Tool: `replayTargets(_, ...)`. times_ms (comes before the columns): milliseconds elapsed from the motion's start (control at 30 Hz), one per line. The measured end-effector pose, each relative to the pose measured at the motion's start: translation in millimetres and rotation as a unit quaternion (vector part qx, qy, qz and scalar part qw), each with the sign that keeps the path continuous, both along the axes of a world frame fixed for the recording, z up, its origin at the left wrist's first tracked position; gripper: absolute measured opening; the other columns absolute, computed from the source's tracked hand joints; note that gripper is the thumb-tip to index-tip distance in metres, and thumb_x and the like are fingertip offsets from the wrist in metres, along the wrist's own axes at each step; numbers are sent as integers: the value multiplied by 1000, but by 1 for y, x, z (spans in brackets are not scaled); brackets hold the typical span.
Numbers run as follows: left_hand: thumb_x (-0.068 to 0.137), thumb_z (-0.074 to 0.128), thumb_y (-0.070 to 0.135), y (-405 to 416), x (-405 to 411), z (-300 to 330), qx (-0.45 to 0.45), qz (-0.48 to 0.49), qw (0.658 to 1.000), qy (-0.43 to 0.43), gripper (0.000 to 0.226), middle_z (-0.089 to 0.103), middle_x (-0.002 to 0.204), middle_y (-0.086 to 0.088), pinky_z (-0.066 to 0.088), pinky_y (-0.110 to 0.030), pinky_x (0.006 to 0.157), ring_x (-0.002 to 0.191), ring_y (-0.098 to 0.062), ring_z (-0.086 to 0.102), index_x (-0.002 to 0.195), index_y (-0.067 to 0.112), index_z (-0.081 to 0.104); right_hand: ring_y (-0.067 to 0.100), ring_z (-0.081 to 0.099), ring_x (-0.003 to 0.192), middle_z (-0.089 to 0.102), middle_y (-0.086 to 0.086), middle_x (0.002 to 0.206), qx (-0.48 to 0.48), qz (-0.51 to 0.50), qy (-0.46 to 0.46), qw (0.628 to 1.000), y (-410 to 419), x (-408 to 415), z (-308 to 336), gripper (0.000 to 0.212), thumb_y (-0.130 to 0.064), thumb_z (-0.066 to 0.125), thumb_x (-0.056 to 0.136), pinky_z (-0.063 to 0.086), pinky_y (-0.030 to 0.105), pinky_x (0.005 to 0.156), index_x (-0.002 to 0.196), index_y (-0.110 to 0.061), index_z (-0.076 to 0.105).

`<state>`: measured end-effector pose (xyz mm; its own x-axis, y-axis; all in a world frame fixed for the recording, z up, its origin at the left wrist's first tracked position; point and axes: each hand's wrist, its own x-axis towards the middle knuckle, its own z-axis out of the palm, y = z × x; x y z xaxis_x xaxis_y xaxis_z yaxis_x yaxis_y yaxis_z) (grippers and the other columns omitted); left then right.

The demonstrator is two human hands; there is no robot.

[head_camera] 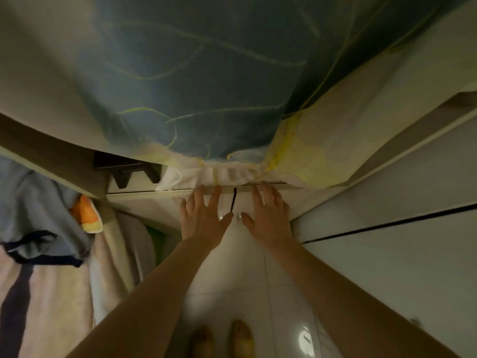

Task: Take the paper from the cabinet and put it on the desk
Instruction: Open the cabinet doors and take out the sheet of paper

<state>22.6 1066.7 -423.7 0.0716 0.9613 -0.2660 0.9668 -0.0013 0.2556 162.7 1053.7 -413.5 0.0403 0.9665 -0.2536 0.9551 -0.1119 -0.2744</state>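
A white cabinet (154, 202) with two small doors stands in front of me, a dark gap (233, 202) showing between the doors. My left hand (204, 220) lies flat on the left door with fingers spread, its thumb beside a small silver knob (221, 217). My right hand (268, 218) rests the same way on the right door, thumb next to a second knob (240, 215). Neither hand holds anything. No paper is visible, and the cabinet's inside is hidden.
A blue-green cloth with yellow lines (193, 73) hangs over the cabinet's top edge. Grey and pink clothes (46, 215) hang at the left. White cabinet fronts (387, 241) line the right side. My feet (240, 337) stand on glossy white tiles below.
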Motion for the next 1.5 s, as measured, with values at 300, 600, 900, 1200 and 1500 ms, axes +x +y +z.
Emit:
replayTargets(300,83,53,51,-2,-8,-25,66,24,996,-61,54,34,139,-10,11,-54,113,132,-31,28,132,31,39,31,18,139,26,9,149,56,-20,10,998,2,-3,-34,67,-34,60,85,30,59,105,141,-19,27)
replayTargets(600,80,63,42,-59,-21,-21,27,42,988,-146,33,38,130,-9,30,-55,107,126,-31,31,107,26,53,35,33,127,49,13,129,91,-45,36,994,-65,10,-39,40,-37,61,83,45,51,97,115,-15,51)
replayTargets(900,78,69,33,-123,-61,0,-41,42,991,-121,31,39,126,-16,41,-48,92,120,-39,33,102,17,59,25,28,127,52,13,124,52,-35,59,996,-145,62,-27,33,-18,65,81,55,43,87,109,-8,53)
replayTargets(1200,71,73,42,-150,-78,2,-83,52,995,-19,48,35,126,-16,53,-50,81,119,-38,39,113,28,55,30,23,136,30,9,148,-21,-135,7,991,-191,112,-13,61,14,54,77,53,44,93,132,-11,43)
replayTargets(1500,77,62,44,-136,-41,-3,-18,-16,998,56,55,48,127,-21,35,-53,105,123,-40,38,126,24,49,38,35,133,42,14,144,-18,-143,-100,985,-175,107,-17,65,-7,69,73,29,63,103,132,-18,45)
